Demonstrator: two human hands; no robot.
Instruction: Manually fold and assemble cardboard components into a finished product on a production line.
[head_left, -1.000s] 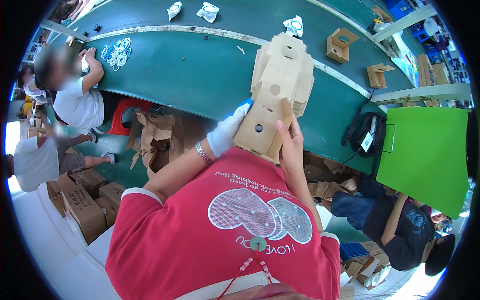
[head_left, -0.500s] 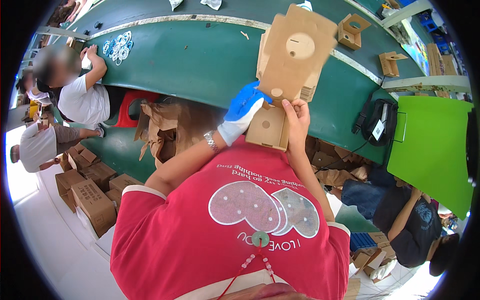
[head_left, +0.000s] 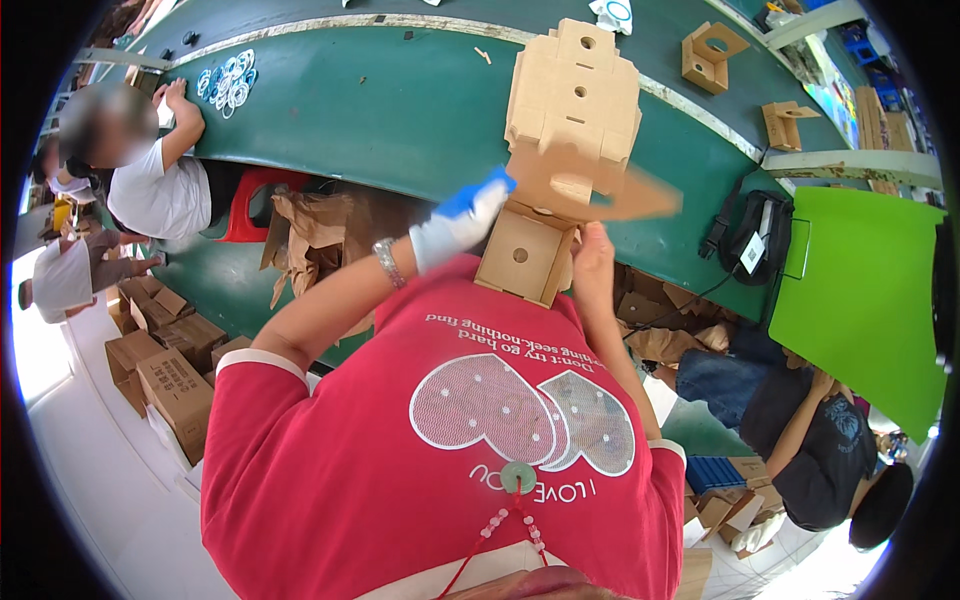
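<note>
A small brown cardboard box (head_left: 520,252), partly folded, is held against my front at the edge of the green table. Its floor has a round hole, and its side walls stand up. The long lid panel (head_left: 610,188), blurred by motion, tilts away over the table. My left hand (head_left: 463,222), in a blue and white glove, grips the box's far left corner. On the right wall closes my bare right hand (head_left: 594,258), thumb up at the far corner. Just beyond lies a stack of flat cardboard blanks (head_left: 578,100) with round holes.
Rings of white and blue cord (head_left: 230,84) lie at the table's left, near a seated person (head_left: 160,190). Two folded boxes (head_left: 708,58) stand far right. A black bag (head_left: 755,235) and a green board (head_left: 850,280) are at the right, by another person (head_left: 825,450).
The lid panel has swung from upright down toward the table, uncovering the stack of blanks. The box has tilted and come slightly nearer me, showing its inside; my right hand has lowered.
</note>
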